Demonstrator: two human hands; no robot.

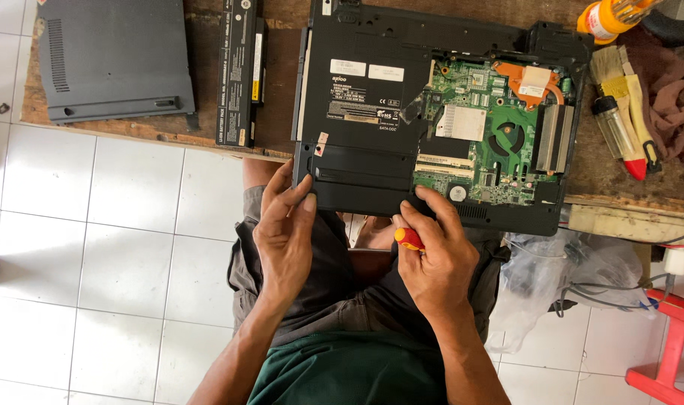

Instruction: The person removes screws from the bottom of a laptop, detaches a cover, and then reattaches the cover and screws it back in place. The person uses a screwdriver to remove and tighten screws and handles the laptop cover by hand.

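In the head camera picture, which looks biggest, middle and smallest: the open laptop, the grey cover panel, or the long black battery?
1. Open laptop, biggest.
2. Grey cover panel.
3. Long black battery, smallest.
All lie on the same bench, so nearness hardly matters.

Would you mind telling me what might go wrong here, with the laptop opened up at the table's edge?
1. The upturned black laptop overhangs the worn wooden table; only the left hand steadies it, so it may tip towards the lap.
2. The right hand holds a red-and-yellow-handled screwdriver beside the exposed green circuit board; a slip could scratch components.
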